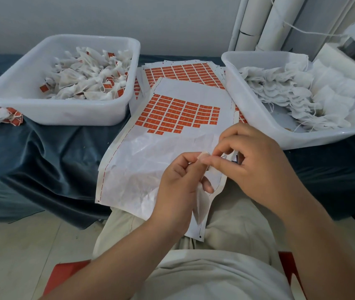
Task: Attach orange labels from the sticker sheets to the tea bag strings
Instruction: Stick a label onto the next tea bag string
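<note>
item: white gauze tea bag, hanging over lap | left hand: pinches its top | right hand: pinches same top, string unclear | step: likely readying string | next: peel orange label off white sticker sheet, fold around string

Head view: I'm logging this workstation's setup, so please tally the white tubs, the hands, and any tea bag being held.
White tubs: 2
Hands: 2
Held tea bag: 1
Total: 5
</note>
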The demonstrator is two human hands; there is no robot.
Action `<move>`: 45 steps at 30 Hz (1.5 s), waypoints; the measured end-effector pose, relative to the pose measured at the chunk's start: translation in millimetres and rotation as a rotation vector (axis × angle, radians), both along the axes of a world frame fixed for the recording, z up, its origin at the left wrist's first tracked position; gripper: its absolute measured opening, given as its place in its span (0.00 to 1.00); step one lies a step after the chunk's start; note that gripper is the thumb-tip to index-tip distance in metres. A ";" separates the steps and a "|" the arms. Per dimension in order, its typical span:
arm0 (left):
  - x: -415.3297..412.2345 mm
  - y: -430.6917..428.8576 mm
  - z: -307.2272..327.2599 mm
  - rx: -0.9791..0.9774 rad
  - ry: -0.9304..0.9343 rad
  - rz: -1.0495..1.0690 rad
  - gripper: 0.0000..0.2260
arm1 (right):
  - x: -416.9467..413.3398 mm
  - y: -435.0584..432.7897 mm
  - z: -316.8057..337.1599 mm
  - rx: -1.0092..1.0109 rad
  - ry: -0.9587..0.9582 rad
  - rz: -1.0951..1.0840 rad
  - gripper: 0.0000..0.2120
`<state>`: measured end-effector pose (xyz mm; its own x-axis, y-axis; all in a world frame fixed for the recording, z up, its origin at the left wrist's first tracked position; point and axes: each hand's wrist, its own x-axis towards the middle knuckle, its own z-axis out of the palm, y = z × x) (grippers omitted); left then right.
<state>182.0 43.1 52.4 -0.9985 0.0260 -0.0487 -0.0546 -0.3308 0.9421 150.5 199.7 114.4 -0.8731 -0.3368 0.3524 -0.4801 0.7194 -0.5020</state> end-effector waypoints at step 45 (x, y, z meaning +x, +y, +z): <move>-20.7 -34.8 24.6 -0.152 -0.063 -0.361 0.06 | -13.3 4.5 -18.5 -0.400 -0.462 0.081 0.13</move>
